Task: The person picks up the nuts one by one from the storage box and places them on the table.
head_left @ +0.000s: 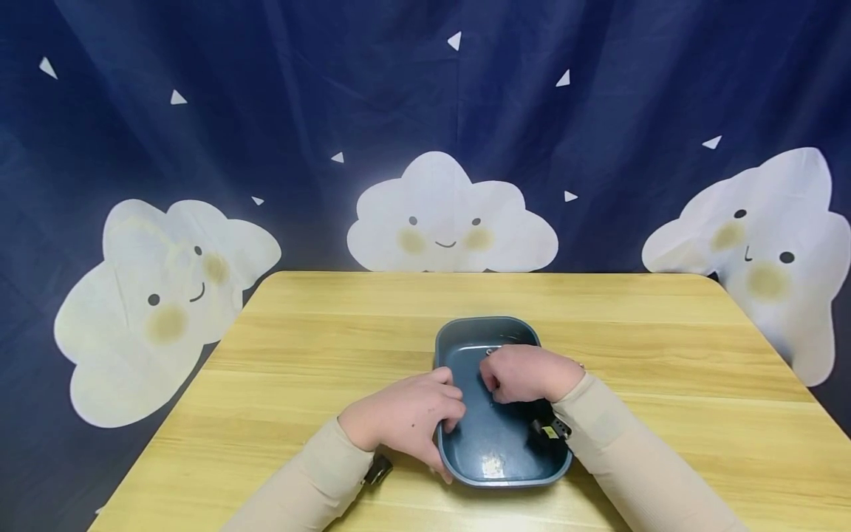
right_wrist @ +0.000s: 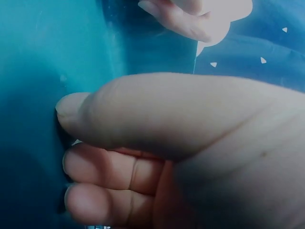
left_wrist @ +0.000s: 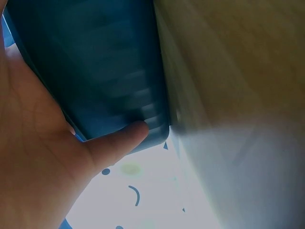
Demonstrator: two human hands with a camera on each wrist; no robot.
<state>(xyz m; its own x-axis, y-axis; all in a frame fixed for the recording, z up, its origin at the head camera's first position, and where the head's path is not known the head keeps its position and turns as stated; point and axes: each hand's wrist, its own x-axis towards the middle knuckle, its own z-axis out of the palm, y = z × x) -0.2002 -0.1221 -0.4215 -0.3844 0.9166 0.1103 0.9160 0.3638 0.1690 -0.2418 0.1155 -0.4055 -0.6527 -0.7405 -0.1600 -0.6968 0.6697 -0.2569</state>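
A dark blue rectangular plastic box (head_left: 488, 443) with rounded corners lies open-side up on the table. My left hand (head_left: 415, 414) grips its left wall, fingers over the rim and thumb on the outside; the left wrist view shows the thumb (left_wrist: 119, 140) against the ridged outer wall. My right hand (head_left: 528, 373) is inside the box, fingers curled down at its floor. In the right wrist view the thumb (right_wrist: 78, 112) and curled fingers touch or nearly touch the floor. A tiny pale bit (right_wrist: 76, 142) shows between them, too small to identify.
A small shiny metallic piece (head_left: 490, 352) lies in the box beyond the right hand. The wooden table (head_left: 319, 332) extends around the box. Behind it hangs a dark blue curtain (head_left: 399, 89) with white clouds. Each wrist wears a small black device, such as the right one (head_left: 555, 427).
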